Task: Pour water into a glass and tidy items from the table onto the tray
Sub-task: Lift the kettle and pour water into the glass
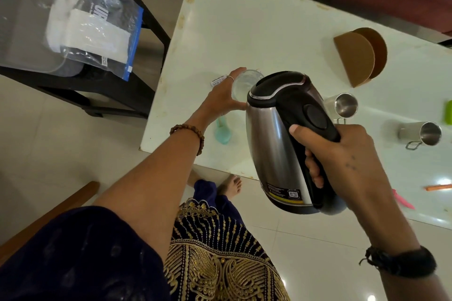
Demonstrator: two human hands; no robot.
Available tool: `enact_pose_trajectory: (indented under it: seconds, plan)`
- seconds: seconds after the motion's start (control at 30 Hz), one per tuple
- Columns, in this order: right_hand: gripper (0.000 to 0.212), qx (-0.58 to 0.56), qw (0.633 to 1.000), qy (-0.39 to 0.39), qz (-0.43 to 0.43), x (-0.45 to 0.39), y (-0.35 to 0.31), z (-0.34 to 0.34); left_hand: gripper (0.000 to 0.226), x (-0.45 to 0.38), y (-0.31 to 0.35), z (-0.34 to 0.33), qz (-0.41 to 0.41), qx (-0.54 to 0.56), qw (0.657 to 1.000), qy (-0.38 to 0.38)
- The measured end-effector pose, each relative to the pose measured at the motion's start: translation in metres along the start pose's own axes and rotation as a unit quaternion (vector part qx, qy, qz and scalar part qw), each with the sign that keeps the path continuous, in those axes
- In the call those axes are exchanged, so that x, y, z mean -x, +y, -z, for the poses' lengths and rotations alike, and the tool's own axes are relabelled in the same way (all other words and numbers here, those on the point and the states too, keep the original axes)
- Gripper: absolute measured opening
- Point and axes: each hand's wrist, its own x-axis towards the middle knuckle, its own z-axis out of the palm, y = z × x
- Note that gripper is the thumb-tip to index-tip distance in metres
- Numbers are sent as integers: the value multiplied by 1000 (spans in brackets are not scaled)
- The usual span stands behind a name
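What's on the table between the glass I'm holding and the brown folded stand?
In the head view, nothing stands between the glass and the brown stand, only bare table. The tilted kettle hangs just below that line.

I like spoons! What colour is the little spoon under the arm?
The spoon is light teal, seen in the head view.

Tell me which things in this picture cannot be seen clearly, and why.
- Kettle spout and any water stream: hidden behind the kettle body, head view.
- Glass fill level: kettle and left hand cover it.
- Green object: cut off at right edge.
- Small label: print too small.
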Motion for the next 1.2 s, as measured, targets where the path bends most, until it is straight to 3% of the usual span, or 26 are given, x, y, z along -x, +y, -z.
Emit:
enact_pose_trajectory:
  seconds: [0.13, 0.23, 0.33, 0.47, 0.53, 0.67, 0.83, 1.07, 1.13, 1.2]
  plan:
    - [44, -22, 998, 32, 49, 11, 4, -4, 101, -2, 1, 4, 0, -28, 1000, -6]
    - [41, -23, 997, 41, 59, 18, 8, -7, 79, 6, -6, -4, 33, -9, 999, -29]
    - [34, -34, 995, 42, 81, 28, -1, -14, 57, 31, -9, 6, 45, -33, 997, 61]
    - [32, -81, 990, 9, 115, 35, -35, -36, 52, 88, -7, 65, -50, -58, 984, 162]
    - [37, -109, 986, -3, 127, 34, -52, -50, 41, 110, -10, 102, -57, -74, 975, 201]
    - [41, -131, 978, -33, 161, 26, -93, -97, 25, 150, -23, 185, -9, -125, 947, 296]
    - [44, -143, 965, -58, 211, 15, -154, -168, 32, 182, -50, 281, 38, -167, 891, 420]
    - [39, -238, 926, -80, 283, -18, -236, -272, 48, 171, -101, 372, 183, -144, 842, 487]
    - [41, -246, 923, -69, 289, -32, -253, -304, 54, 163, -115, 390, 237, -113, 845, 466]
    - [40, -259, 920, -63, 286, -49, -268, -344, 46, 158, -135, 408, 239, -88, 861, 439]
